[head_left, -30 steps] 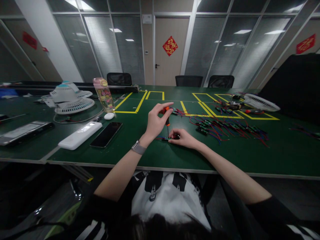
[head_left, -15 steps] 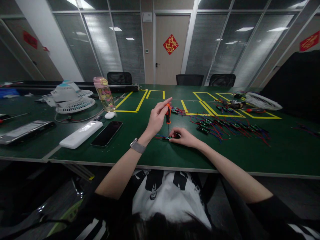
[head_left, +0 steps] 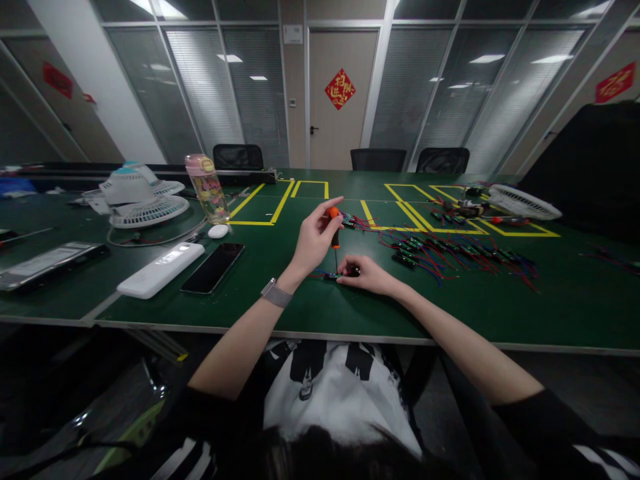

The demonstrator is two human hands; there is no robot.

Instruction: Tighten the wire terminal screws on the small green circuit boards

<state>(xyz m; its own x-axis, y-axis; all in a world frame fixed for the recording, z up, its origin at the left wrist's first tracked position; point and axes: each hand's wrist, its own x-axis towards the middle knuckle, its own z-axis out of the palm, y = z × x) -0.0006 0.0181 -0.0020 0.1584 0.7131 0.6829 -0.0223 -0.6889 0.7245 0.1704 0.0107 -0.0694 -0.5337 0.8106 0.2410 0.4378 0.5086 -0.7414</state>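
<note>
My left hand pinches the orange handle of a small screwdriver, held upright with its tip down on a small circuit board. That board has red and blue wires and lies on the green table. My right hand rests on the table with its fingers closed on the board's right end, holding it flat. A watch sits on my left wrist.
Several more wired boards lie spread to the right, with yellow tape boxes behind them. To the left lie a black phone, a white power bank, a pink bottle and fan parts. Another fan grille lies far right.
My left hand has twirled the screwdriver handle between its fingers, staying over the board. My right hand and the board have kept still.
</note>
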